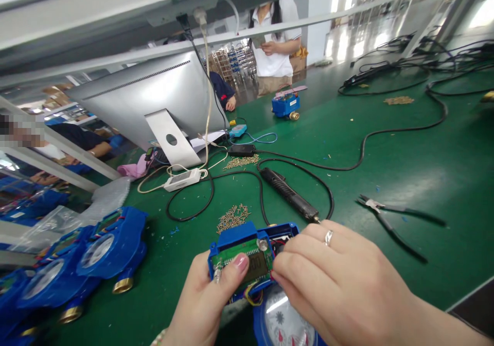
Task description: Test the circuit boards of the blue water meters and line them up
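Green table: screw pile, black corded screwdriver and pliers lying out on it.
Blue meter: opened up, between left hand and right hand, circuit board facing up, dial on the near side.
Left hand: wrapped round the meter's left end, thumb on the board.
Right hand: fingers bunched at the other end by wires, can't tell if they're pinching anything.
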The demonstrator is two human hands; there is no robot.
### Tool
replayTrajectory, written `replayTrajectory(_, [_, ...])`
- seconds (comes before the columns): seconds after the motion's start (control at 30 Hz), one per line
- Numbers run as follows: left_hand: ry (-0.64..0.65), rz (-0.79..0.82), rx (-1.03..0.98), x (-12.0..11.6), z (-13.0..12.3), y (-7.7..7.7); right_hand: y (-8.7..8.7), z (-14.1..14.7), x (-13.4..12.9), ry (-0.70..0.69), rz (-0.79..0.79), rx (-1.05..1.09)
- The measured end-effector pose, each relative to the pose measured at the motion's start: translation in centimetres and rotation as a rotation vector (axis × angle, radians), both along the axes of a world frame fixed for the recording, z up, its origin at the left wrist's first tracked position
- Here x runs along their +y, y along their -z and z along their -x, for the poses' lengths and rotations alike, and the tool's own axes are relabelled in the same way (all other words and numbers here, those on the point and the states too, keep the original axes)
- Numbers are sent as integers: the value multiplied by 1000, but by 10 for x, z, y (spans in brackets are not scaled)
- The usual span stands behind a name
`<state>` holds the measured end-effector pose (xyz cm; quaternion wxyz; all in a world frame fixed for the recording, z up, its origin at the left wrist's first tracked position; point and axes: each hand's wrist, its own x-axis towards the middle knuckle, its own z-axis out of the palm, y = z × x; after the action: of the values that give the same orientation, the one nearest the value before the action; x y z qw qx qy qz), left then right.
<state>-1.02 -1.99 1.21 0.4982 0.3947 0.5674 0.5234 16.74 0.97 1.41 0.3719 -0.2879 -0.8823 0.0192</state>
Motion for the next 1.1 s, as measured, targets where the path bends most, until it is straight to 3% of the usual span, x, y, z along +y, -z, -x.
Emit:
replayTrajectory(0.07, [1, 49, -51, -1, 2, 1, 1, 0, 0, 10, 30, 27])
replayTrajectory(0.13, [14, 90, -129, 0, 5, 1, 2, -1, 3, 7, 161, 96])
replayTrajectory(0.33, [23, 97, -207, 1, 10, 4, -3, -11, 17, -81, 943, 212])
replayTrajectory(0.5, [-56, 109, -215, -1, 11, 10, -4, -20, 28, -123, 1207, 217])
replayTrajectory(0.63, [-68, 119, -221, -3, 12, 13, -3, -24, 32, -219, 1312, 251])
replayTrajectory(0.77, [-111, 95, -205, -2, 13, 14, -2, -22, 34, -230, 1338, 268])
replayTrajectory(0.97, [-74, 108, -229, 1, 12, 11, 1, -22, 40, -252, 1149, 194])
replayTrajectory(1.1, [18, 96, -187, 2, 18, 12, 2, -22, 42, -175, 1003, 117])
